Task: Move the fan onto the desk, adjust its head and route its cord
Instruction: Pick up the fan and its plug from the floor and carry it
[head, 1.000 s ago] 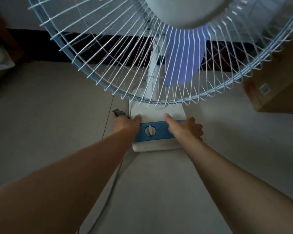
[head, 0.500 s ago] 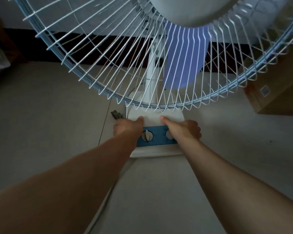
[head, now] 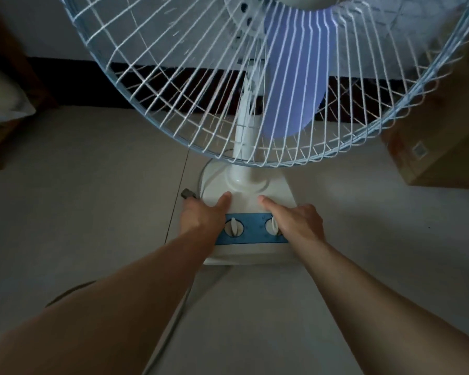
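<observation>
A white table fan stands on the pale floor, its wire cage (head: 255, 85) with a purple blade filling the top of the view. Its square white base (head: 276, 196) carries a blue control panel with two white knobs. My left hand (head: 201, 217) grips the base's left edge, thumb on top and fingers wrapped down the side. My right hand (head: 298, 223) grips the right edge the same way, covering part of the right knob. The grey cord (head: 173, 328) runs from behind the base down the floor under my left arm; its dark plug (head: 188, 193) lies beside my left hand.
A cardboard box (head: 439, 147) stands on the floor at the right, close under the cage rim. Dark wooden furniture with pale bedding (head: 3, 101) is at the far left. A dark skirting band runs along the wall behind the fan.
The fan base sits lower and nearer in view, with more of its top and the stem foot showing. Both hands keep their hold on the base's sides.
</observation>
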The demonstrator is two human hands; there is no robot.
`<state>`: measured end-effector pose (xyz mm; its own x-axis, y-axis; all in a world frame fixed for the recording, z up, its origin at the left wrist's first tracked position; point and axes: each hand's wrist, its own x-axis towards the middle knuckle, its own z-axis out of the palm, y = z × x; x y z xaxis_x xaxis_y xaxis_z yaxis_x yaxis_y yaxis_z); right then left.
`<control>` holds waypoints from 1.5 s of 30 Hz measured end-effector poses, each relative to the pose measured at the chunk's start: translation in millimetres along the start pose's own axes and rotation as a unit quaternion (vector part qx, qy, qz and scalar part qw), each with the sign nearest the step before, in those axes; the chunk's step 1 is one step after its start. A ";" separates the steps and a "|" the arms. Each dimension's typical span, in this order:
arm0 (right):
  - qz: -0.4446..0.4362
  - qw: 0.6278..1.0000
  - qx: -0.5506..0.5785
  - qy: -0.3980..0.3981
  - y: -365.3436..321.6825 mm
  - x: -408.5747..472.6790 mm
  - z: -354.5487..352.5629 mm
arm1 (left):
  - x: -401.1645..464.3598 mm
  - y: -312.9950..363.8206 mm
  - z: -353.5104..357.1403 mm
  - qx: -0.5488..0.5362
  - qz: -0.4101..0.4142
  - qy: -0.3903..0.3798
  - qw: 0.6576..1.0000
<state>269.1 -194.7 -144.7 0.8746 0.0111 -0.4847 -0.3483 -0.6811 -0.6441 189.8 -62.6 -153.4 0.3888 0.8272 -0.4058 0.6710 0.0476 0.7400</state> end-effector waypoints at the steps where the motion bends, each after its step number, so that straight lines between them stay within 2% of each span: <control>1: 0.004 1.000 0.002 0.002 0.8 -2.4 0.1 | -2.6 0.1 -2.5 0.002 0.003 0.005 1.000; 8: 0.012 1.000 0.022 0.003 -10.6 -29.4 -10.9 | -15.7 17.4 -28.7 0.004 0.027 0.005 1.000; 19: -0.047 0.997 0.053 0.031 -86.4 -97.3 -101.2 | -80.9 116.1 -95.5 -0.010 0.060 0.007 0.998; 26: -0.070 0.996 0.043 0.042 -173.4 -162.0 -168.0 | -136.6 203.8 -174.9 -0.014 0.059 0.021 0.998; 38: -0.106 0.994 -0.013 0.012 -383.8 -333.1 -304.3 | -246.4 389.3 -379.8 -0.063 0.026 0.061 0.996; 45: -0.128 0.992 -0.019 -0.006 -481.6 -427.0 -370.1 | -304.2 479.0 -484.7 -0.073 0.026 0.078 0.994</control>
<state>188.2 -142.4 591.5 0.9286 0.1965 -0.3148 -0.1013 -0.6818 -0.7244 86.9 -20.1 584.6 0.3114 0.9066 -0.2848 0.5491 0.0729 0.8325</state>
